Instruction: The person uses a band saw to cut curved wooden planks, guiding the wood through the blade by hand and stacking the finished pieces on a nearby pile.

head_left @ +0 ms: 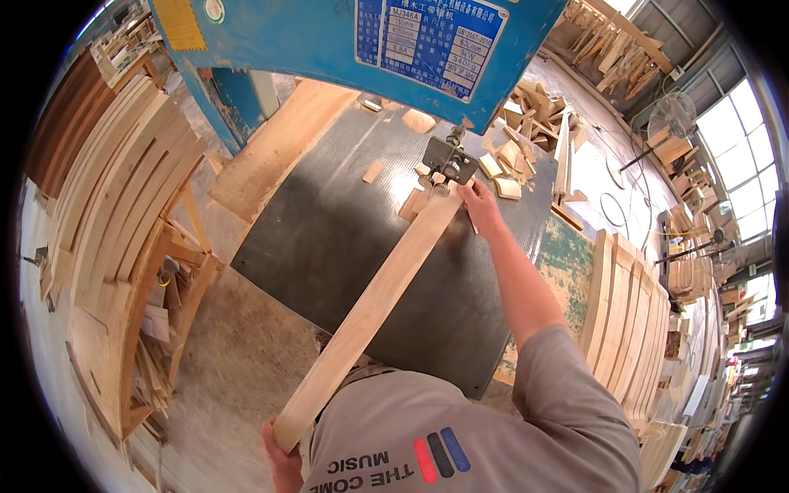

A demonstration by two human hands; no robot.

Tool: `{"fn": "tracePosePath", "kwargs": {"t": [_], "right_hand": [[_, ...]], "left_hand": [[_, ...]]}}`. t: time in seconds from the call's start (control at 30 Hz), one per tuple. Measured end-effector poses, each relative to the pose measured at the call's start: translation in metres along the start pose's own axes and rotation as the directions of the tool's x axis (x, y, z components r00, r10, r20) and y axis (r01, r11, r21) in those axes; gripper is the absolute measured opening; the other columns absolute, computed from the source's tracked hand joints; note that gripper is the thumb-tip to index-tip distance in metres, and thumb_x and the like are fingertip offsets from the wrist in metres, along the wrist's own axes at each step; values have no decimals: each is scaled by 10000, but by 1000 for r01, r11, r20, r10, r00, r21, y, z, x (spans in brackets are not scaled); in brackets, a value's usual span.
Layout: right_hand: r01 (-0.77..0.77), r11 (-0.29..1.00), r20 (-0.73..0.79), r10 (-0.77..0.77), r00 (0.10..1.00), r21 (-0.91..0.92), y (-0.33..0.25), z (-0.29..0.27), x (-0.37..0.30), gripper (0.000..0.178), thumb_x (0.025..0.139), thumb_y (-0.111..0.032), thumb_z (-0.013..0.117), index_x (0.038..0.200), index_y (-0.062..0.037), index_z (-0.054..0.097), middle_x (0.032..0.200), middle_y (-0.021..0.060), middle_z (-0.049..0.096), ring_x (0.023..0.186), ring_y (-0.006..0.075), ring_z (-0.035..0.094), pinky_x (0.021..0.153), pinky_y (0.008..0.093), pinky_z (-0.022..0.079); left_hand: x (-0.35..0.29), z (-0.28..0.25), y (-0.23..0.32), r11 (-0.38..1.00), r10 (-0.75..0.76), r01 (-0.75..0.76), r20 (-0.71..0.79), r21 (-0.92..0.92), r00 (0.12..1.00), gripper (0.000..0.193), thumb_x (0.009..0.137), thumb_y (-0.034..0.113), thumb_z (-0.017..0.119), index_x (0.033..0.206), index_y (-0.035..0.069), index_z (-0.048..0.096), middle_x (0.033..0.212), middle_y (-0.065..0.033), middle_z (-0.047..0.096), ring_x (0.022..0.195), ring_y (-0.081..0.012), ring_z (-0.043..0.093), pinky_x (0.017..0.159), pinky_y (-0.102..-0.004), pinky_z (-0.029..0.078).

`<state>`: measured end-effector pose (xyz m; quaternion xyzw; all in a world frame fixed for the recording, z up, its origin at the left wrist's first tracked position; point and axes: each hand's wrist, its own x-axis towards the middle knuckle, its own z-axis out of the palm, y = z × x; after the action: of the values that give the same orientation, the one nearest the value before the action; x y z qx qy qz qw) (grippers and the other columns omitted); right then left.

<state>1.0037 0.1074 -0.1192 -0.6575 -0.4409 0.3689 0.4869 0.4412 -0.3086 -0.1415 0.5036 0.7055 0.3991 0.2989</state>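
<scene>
A long pale wooden board [370, 316] lies slantwise over the dark ribbed table [288, 238] of a blue bandsaw [304, 33]. Its near end juts past the table's edge, where my left hand [283, 458] grips it low beside my body. At the far end, my right hand [482, 210] is closed on the board's right edge, close to the saw's blade guide [449, 160]. The blade itself is hard to make out there. Small wood offcuts [411, 204] lie against the board's far end, left of the guide.
Loose offcuts [508, 187] are scattered on the table right of the guide, and a scrap heap [534, 111] rises behind. Stacked curved boards [123, 181] stand on a wooden rack at left. More cut boards [629, 316] are stacked at right. A standing fan [670, 115] is farther back.
</scene>
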Motion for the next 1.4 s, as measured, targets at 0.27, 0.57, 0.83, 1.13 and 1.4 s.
{"fn": "tracePosePath", "kwargs": {"t": [0.27,0.57,0.83,1.13,1.4], "right_hand": [[-106,972,-173,69,982,-212,10,-29,47,363,950,-370,567,1104,-45,618,962,30,608,846,133,551,732,292,473],[-96,973,-247,42,968,-212,17,-37,-22,412,935,-394,591,1025,6,630,874,53,601,797,149,531,738,331,467],[-270,826,-388,68,919,-495,6,-85,-127,540,896,-489,604,966,44,660,957,180,679,919,250,630,784,403,481],[-512,854,-496,406,767,-92,7,-113,-259,596,862,-556,631,1140,-31,685,1085,81,685,974,241,642,811,415,509],[-316,758,-505,627,594,570,58,-109,-389,460,934,-520,583,1206,-151,623,1069,-8,683,905,141,659,698,308,537]], "left_hand": [[16,34,-31,857,-360,389,147,-338,921,604,787,129,760,1312,11,486,1078,-217,585,1011,-360,575,784,-435,490],[82,-5,16,460,-641,630,257,-626,723,485,864,467,668,1161,97,566,997,-60,608,900,-233,609,664,-390,496],[164,-25,26,617,-469,479,197,-625,861,421,899,419,650,1120,69,573,971,-41,590,923,-193,602,758,-354,499],[307,12,30,826,-353,333,44,-455,935,288,936,279,610,1034,14,661,916,-47,594,888,-168,576,804,-337,487],[381,92,109,938,205,-255,217,235,954,420,977,356,504,956,-24,683,913,-216,682,861,-369,638,762,-435,478]]}}
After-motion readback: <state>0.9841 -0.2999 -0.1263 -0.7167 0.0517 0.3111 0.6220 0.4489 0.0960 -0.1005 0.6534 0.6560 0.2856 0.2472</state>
